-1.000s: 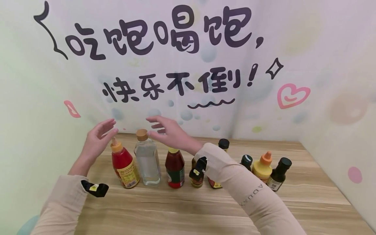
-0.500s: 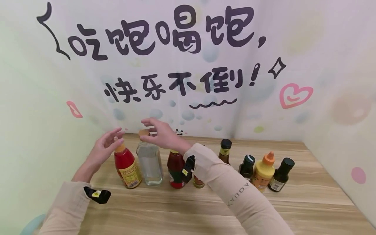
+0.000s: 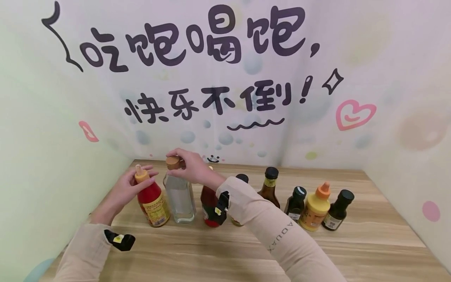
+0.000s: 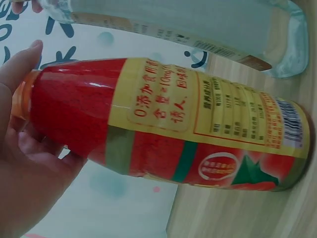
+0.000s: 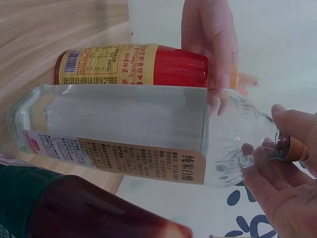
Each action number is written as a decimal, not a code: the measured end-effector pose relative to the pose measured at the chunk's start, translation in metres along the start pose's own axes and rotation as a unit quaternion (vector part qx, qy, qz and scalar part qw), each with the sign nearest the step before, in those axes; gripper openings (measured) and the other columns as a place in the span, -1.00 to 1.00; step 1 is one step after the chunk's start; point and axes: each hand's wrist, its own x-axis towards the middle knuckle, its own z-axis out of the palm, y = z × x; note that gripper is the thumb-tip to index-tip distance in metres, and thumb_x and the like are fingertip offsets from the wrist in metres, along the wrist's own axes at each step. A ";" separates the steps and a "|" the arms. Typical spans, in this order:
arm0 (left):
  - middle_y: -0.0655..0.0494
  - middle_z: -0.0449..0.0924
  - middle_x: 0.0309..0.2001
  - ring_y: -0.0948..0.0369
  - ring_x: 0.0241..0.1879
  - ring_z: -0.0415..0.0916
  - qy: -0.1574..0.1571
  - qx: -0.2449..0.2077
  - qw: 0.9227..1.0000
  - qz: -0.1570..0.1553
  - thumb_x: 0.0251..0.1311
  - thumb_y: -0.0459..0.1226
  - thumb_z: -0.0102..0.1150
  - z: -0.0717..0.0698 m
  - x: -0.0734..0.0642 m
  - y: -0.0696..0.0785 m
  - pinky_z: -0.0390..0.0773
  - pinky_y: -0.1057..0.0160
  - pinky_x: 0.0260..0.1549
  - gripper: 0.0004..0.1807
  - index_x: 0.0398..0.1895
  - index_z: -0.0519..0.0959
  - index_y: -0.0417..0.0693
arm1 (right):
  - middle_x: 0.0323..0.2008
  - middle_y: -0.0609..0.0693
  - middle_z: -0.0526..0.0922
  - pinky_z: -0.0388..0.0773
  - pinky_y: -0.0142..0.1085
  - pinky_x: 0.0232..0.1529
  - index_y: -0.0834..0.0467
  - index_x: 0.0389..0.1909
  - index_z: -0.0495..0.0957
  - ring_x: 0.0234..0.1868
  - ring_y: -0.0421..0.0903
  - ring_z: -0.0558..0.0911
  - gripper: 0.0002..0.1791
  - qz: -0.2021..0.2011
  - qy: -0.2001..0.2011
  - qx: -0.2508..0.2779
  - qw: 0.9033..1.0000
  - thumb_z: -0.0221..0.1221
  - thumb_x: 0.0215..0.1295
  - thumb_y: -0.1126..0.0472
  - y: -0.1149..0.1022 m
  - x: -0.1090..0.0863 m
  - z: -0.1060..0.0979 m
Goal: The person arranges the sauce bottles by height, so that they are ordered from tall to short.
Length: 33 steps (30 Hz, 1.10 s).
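At the left end of the row stands a red ketchup bottle (image 3: 155,207) with an orange cap and yellow label. My left hand (image 3: 128,188) holds it round the neck, thumb on the near side; in the left wrist view the fingers partly pass behind the bottle (image 4: 163,124). Beside it is a clear glass vinegar bottle (image 3: 179,197) with a brown cap. My right hand (image 3: 193,166) grips that bottle at its cap and neck. The right wrist view shows thumb and curled fingers around the top of the vinegar bottle (image 5: 129,114). Both bottles stand upright on the table.
A dark red sauce bottle (image 3: 208,196) stands just right of the vinegar, partly behind my right wrist. Farther right are a brown bottle (image 3: 269,192), a small dark bottle (image 3: 295,203), a yellow squeeze bottle (image 3: 315,209) and another dark bottle (image 3: 338,211). A printed cloth (image 3: 225,145) hangs behind.
Both hands have come down from above the bottles. The left now holds the ketchup bottle's neck, and the right has moved left onto the vinegar bottle's top. The bottles have stayed in place.
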 end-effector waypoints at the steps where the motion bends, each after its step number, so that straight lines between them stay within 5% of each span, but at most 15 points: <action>1: -0.13 0.31 0.15 0.18 0.05 0.35 0.000 -0.001 1.000 -0.002 0.19 -0.10 0.02 0.001 0.000 -0.001 0.44 0.22 -0.08 -0.45 0.18 0.26 -0.19 | -0.14 -0.02 0.51 0.43 -0.56 -0.23 0.10 0.05 0.37 -0.17 -0.20 0.51 -0.51 0.001 0.001 -0.001 1.000 0.24 0.05 0.24 0.000 0.000 0.000; 8: 0.22 0.48 -0.17 0.32 -0.18 0.45 0.008 -0.040 0.999 0.026 0.18 -0.23 0.06 0.004 -0.002 -0.007 0.49 0.35 -0.24 -0.59 0.00 0.33 -0.31 | -0.13 -0.02 0.49 0.43 -0.54 -0.21 0.10 0.02 0.35 -0.16 -0.19 0.51 -0.52 0.007 0.002 0.006 1.000 0.24 0.05 0.26 0.000 0.000 0.002; 13: 0.24 0.48 -0.23 0.25 -0.21 0.46 0.007 -0.068 0.997 0.043 0.19 -0.29 0.04 0.006 -0.001 -0.011 0.50 0.32 -0.28 -0.64 -0.06 0.32 -0.39 | -0.14 -0.01 0.49 0.43 -0.54 -0.21 0.11 0.02 0.35 -0.16 -0.19 0.51 -0.53 0.008 0.002 0.007 1.000 0.23 0.06 0.26 -0.001 -0.001 0.003; 33: 0.26 0.48 -0.27 0.30 -0.25 0.45 0.023 -0.104 0.994 0.027 0.18 -0.31 0.05 0.007 0.002 -0.018 0.49 0.36 -0.28 -0.72 -0.13 0.33 -0.32 | -0.16 -0.03 0.49 0.40 -0.55 -0.27 0.11 0.02 0.38 -0.23 -0.22 0.47 -0.54 0.011 -0.014 -0.002 1.000 0.24 0.05 0.25 -0.005 0.000 -0.002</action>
